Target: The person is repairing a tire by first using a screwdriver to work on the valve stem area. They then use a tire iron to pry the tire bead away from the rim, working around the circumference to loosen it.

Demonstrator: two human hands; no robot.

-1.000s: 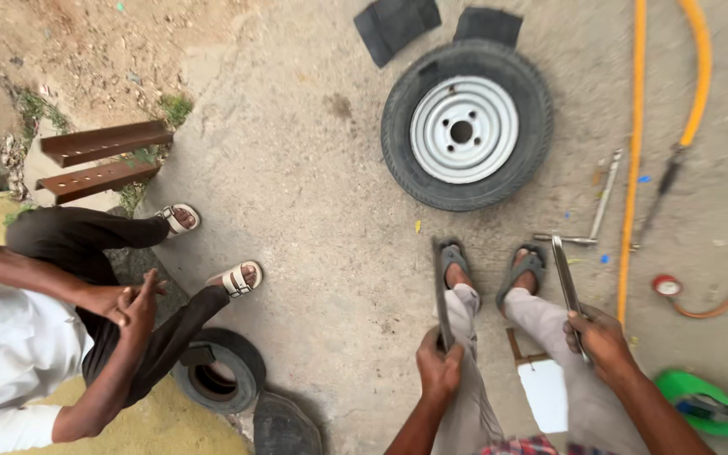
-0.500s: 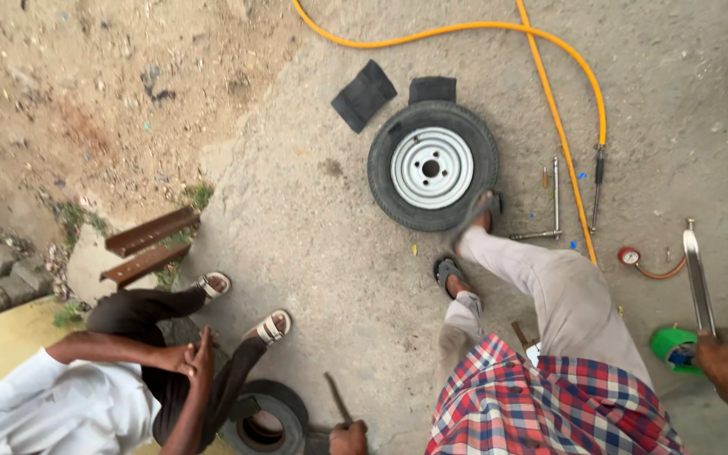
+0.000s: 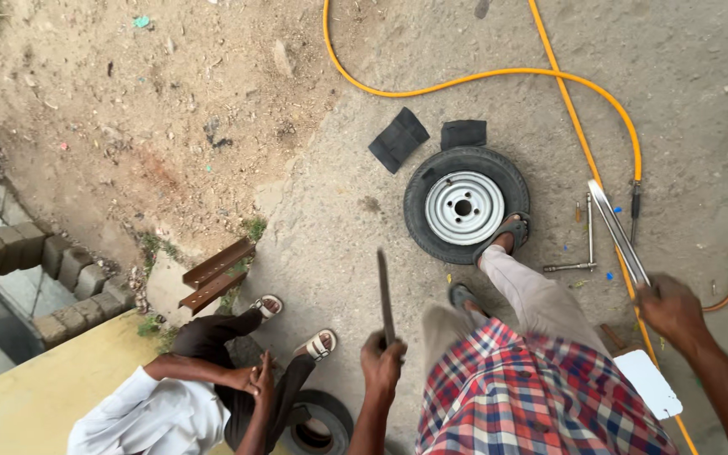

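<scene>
Head view, left hand (image 3: pixel 382 361) now raised gripping dark bar (image 3: pixel 385 295), right hand (image 3: pixel 672 308) gripping shiny bar (image 3: pixel 618 232)

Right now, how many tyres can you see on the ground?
2. One tyre on a silver rim lies flat under the person's foot; a bare tyre lies by the seated co-worker, cut off by the bottom edge. Others may be out of view.

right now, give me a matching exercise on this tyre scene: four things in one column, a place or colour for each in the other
Things:
1. hose
2. tyre
3. dark bar
4. shiny bar

Places or colours:
A. in the right hand
B. yellow, looping over the ground
C. under a sandalled foot
D. in the left hand

Pairs: 1-B, 2-C, 3-D, 4-A
</scene>
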